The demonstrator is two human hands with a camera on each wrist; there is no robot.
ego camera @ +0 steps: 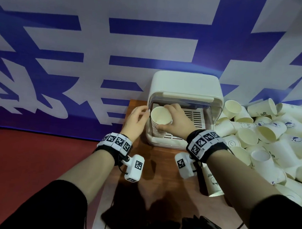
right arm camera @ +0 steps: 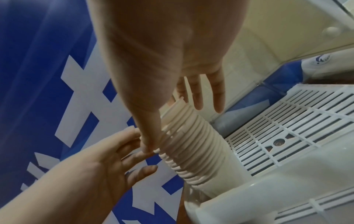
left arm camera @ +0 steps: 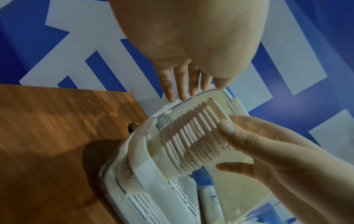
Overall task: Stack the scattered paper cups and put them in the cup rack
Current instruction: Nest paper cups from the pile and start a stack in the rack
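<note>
A white cup rack point(ego camera: 185, 83) with its lid raised stands on the wooden table point(ego camera: 161, 171). My right hand point(ego camera: 164, 117) grips the top of a tall stack of nested paper cups point(ego camera: 158, 115), which stands upright in the rack's left side. In the right wrist view my thumb and fingers wrap the stack point(right arm camera: 191, 148) above the slotted rack floor point(right arm camera: 287, 128). My left hand point(ego camera: 143, 114) hovers at the rack's left edge with relaxed, spread fingers and holds nothing. In the left wrist view its fingertips point(left arm camera: 182, 91) are at the rim of the rack point(left arm camera: 141, 174), beside the stack point(left arm camera: 191, 139).
A large pile of loose paper cups point(ego camera: 269, 135) fills the table to the right of the rack. One cup point(ego camera: 213, 182) lies on its side under my right wrist. A blue and white banner point(ego camera: 79, 57) backs the table. Red floor point(ego camera: 29, 151) lies to the left.
</note>
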